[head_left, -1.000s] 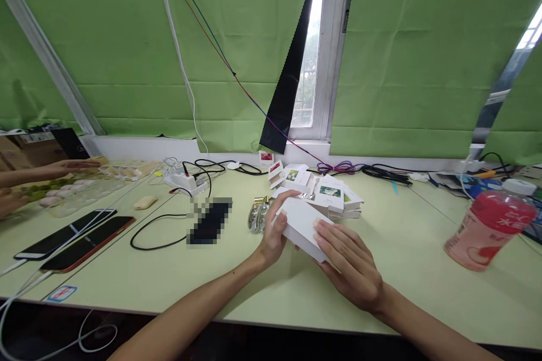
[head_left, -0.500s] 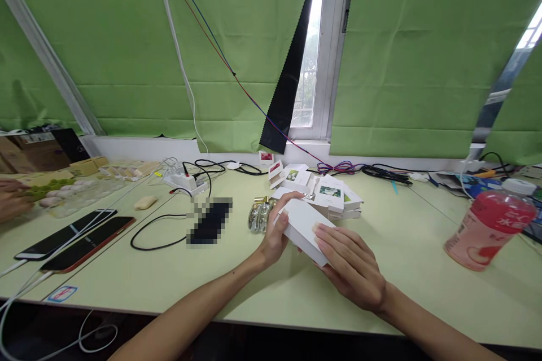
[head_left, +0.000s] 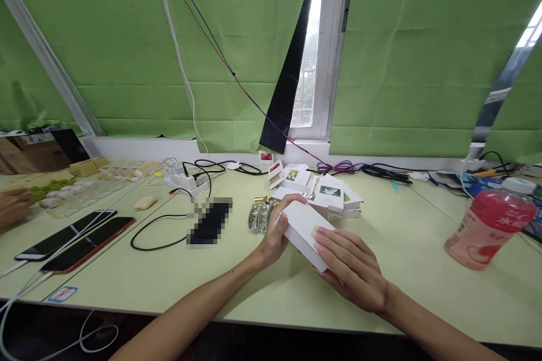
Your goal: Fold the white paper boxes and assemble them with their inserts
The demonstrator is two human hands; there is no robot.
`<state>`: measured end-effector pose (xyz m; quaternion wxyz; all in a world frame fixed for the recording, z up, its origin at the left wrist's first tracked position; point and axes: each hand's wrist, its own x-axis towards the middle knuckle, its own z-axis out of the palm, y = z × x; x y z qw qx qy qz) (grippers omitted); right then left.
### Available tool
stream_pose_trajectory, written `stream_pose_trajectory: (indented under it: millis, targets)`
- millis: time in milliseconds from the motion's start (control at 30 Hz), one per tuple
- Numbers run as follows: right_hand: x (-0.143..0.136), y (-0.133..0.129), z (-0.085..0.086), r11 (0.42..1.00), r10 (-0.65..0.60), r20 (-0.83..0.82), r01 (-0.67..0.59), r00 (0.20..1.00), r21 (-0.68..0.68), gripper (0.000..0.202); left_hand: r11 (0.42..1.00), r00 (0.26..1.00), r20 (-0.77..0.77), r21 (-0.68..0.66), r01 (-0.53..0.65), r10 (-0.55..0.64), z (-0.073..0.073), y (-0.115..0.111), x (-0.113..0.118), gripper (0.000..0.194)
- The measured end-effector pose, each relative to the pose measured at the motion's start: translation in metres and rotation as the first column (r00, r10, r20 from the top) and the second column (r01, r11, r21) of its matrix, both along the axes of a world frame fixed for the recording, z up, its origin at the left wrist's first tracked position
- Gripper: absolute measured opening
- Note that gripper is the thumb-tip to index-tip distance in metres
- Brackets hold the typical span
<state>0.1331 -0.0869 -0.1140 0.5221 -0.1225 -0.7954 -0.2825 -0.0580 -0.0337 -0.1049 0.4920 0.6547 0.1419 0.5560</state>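
A plain white box (head_left: 302,225) is held tilted above the table between both hands. My left hand (head_left: 277,237) grips its far left end, thumb along the side. My right hand (head_left: 351,265) is closed round the near right end, fingers lying over the top face and thumb underneath. Just behind the left hand stand small glass bottles with gold caps (head_left: 259,214). A pile of white boxes with flower pictures (head_left: 328,194) lies beyond the held box, and the left hand partly covers it.
Two phones (head_left: 88,243) with cables lie at left, near a power strip (head_left: 186,180). A pink drink bottle (head_left: 486,231) stands at right. Black cables (head_left: 385,174) run along the back wall. Another person's hand (head_left: 14,206) is at the far left by an egg tray (head_left: 80,197).
The white box has tipped slightly in my hands, showing more of its side. My right hand has shifted a little. The other person's hand at far left has moved slightly.
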Motion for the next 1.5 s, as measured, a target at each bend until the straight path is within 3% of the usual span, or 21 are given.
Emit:
stream_pose_trajectory:
  millis: [367, 700, 833, 933, 1067, 1167, 1233, 1300, 1400, 1500]
  targets:
    - [0.004, -0.003, 0.004, 1.0, -0.003, 0.034, 0.003, 0.999, 0.001, 0.031, 0.997, 0.997, 0.007, -0.027, 0.076, -0.075, 0.002, -0.004, 0.0, 0.064]
    - [0.003, -0.008, 0.009, 1.0, 0.001, -0.039, -0.002, 0.999, -0.029, 0.041, 0.996, 0.997, 0.028, -0.037, 0.076, -0.075, 0.01, -0.004, -0.003, 0.072]
    - [0.003, -0.01, 0.013, 0.999, 0.005, -0.06, -0.007, 0.998, -0.041, 0.045, 1.0, 1.0, 0.03, -0.008, 0.001, -0.001, 0.011, -0.002, -0.006, 0.074]
    - [0.003, -0.012, 0.016, 0.999, 0.001, -0.096, -0.006, 0.995, -0.054, 0.05, 0.986, 0.988, 0.041, 0.064, -0.152, 0.15, 0.009, 0.002, -0.009, 0.062]
    - [0.004, -0.014, 0.023, 0.994, -0.01, -0.168, -0.009, 0.986, -0.113, 0.056, 0.872, 0.896, 0.066, 0.211, -0.442, 0.438, 0.004, 0.009, -0.011, 0.033]
    - [0.006, -0.015, 0.028, 0.985, -0.027, -0.25, -0.017, 0.968, -0.172, 0.057, 0.713, 0.785, 0.079, 0.371, -0.595, 0.614, 0.003, 0.013, -0.013, 0.017]
    - [0.008, -0.017, 0.032, 0.979, -0.036, -0.317, -0.029, 0.948, -0.201, 0.056, 0.591, 0.707, 0.073, 0.492, -0.639, 0.704, 0.002, 0.014, -0.014, 0.009]
    - [0.009, -0.018, 0.037, 0.973, -0.068, -0.363, -0.019, 0.929, -0.231, 0.056, 0.503, 0.663, 0.057, 0.605, -0.618, 0.746, 0.003, 0.013, -0.014, 0.003]
    - [0.01, -0.019, 0.045, 0.954, -0.163, -0.397, 0.041, 0.903, -0.298, 0.046, 0.444, 0.653, 0.037, 0.705, -0.554, 0.756, 0.004, 0.011, -0.012, 0.005]
    - [0.011, -0.018, 0.051, 0.908, -0.243, -0.419, 0.053, 0.875, -0.416, 0.034, 0.478, 0.655, -0.034, 0.713, -0.513, 0.754, 0.005, 0.009, -0.01, 0.005]
